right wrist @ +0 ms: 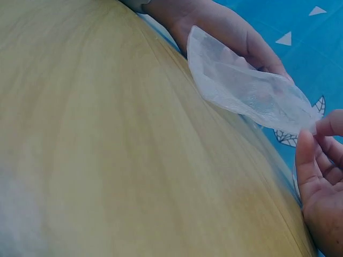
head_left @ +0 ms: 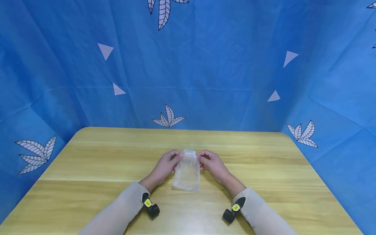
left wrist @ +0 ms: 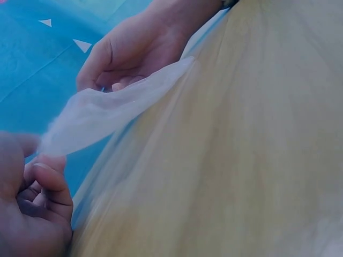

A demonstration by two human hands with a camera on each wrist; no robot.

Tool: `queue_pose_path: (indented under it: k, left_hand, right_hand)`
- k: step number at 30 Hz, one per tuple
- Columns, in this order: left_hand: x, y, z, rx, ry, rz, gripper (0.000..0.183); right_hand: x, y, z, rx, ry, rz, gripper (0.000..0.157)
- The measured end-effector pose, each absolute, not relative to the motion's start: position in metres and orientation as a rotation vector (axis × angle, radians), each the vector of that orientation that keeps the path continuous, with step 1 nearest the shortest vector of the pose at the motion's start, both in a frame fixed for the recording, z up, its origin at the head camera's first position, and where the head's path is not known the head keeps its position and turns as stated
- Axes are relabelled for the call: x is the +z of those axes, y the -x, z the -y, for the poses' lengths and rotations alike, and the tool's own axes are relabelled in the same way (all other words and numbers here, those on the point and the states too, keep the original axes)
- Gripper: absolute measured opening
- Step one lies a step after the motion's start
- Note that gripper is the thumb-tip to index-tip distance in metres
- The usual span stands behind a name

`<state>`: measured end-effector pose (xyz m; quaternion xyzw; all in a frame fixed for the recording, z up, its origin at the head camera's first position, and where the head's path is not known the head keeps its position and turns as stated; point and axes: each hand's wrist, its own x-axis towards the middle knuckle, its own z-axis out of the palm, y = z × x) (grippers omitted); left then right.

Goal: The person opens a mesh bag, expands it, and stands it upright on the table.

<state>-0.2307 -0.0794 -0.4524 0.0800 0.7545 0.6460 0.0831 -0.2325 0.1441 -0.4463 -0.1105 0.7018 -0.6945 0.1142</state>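
Observation:
A small sheer white drawstring pouch (head_left: 187, 174) hangs between the two hands near the middle of the table. Its gathered top edge points away from the body and its wider bottom end points toward it. The left hand (head_left: 168, 164) pinches the left side of the neck between thumb and fingers. On the opposite side, the right hand (head_left: 213, 164) pinches the neck in the same way. In the left wrist view the pouch (left wrist: 107, 115) spans from hand to hand, tilted. The right wrist view shows the see-through pouch (right wrist: 241, 88) looking flat, with the left hand partly behind it.
A light wood-grain table (head_left: 102, 192) with rounded far corners lies under the hands. Blue cloth (head_left: 211, 65) printed with white leaves and triangles surrounds it at the back and sides. Each sleeved wrist wears a black camera, the left camera (head_left: 153, 210) and the right camera (head_left: 229, 215).

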Motion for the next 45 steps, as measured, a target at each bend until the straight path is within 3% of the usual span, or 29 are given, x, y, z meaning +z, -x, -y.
queue_pose_path:
  k: [13,45]
  left_hand:
    - [-0.447,0.231,0.084,1.912,-0.244,-2.239,0.018]
    - [-0.449,0.231,0.079,1.936,-0.232,-2.229,0.017]
  right_hand:
    - [-0.445,0.235,-0.14,-1.98,0.342,-2.094,0.021]
    - [-0.445,0.233,-0.142,-1.929,0.357,-2.183,0.017]
